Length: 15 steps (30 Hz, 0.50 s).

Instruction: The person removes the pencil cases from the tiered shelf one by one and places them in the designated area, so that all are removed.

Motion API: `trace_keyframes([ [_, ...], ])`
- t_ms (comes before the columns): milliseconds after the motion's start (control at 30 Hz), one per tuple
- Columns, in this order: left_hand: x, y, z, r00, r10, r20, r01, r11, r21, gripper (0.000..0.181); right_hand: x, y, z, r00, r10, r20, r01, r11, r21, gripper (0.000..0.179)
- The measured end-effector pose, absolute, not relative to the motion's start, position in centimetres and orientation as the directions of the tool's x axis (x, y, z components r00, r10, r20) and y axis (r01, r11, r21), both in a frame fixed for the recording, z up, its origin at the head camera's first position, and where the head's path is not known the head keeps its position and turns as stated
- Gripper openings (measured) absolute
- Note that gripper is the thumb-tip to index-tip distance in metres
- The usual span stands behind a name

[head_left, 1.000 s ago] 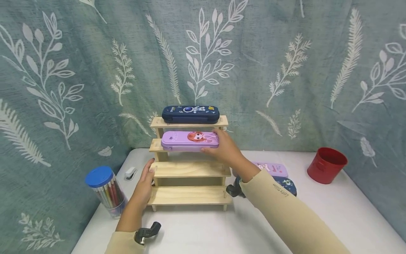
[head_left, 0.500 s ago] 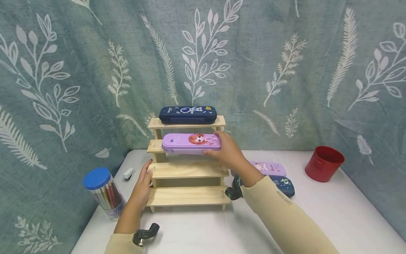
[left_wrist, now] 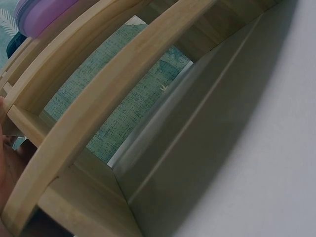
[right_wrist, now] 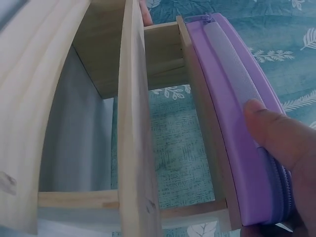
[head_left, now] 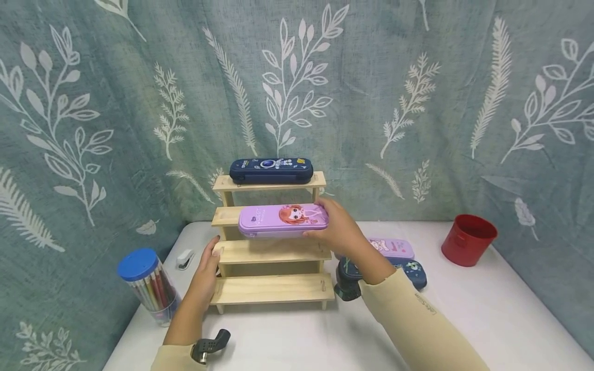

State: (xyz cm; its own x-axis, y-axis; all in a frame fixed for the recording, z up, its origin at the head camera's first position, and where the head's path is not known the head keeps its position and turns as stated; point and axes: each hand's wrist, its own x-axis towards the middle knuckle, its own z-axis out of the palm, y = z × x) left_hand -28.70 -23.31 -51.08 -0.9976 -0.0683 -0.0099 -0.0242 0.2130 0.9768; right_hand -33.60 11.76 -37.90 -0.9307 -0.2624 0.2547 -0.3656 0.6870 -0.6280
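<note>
In the head view a four-step wooden display rack (head_left: 274,288) stands on the white table. My right hand (head_left: 336,229) grips the right end of a lilac pencil case (head_left: 262,220) with a red-haired girl printed on it. The case overlaps the front of the second step from the top. The right wrist view shows my thumb (right_wrist: 276,131) pressed on its zipped side. My left hand (head_left: 204,270) holds the rack's left side by the third step, partly hidden in the left wrist view. A navy space pencil case (head_left: 271,171) lies on the top step.
Right of the rack, another lilac pencil case (head_left: 394,248) and a dark blue one (head_left: 413,273) lie on the table, partly behind my right arm. A red bucket (head_left: 468,241) stands farther right. At left are a blue-lidded jar of pencils (head_left: 150,286) and a small white object (head_left: 185,259).
My right hand has brought the lilac pencil case forward and down from the second step, slightly to the right. My left hand stays at the rack's side. The head view has shifted slightly.
</note>
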Motion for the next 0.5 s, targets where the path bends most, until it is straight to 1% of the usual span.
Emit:
trace_keyframes([
  [133,-28.5,-23.3,-51.3,-0.997,-0.068,-0.021,-0.035,0.216,0.976,0.053,-32.8,12.3,-38.4,-0.936,-0.246,0.251,-0.351,0.694,-0.629,0.086],
  [267,-28.3,-23.3,-51.4,-0.997,-0.070,-0.023,-0.038,0.218,0.975,0.054,-31.9,12.8,-38.9,-0.942,-0.237,0.238,-0.336,0.701,-0.630,0.088],
  [500,-28.5,-23.3,-51.2,-0.998,-0.064,-0.004,-0.017,0.203,0.979,0.053,-30.9,14.1,-40.0,-0.942,-0.220,0.253,-0.333,0.707,-0.625,0.087],
])
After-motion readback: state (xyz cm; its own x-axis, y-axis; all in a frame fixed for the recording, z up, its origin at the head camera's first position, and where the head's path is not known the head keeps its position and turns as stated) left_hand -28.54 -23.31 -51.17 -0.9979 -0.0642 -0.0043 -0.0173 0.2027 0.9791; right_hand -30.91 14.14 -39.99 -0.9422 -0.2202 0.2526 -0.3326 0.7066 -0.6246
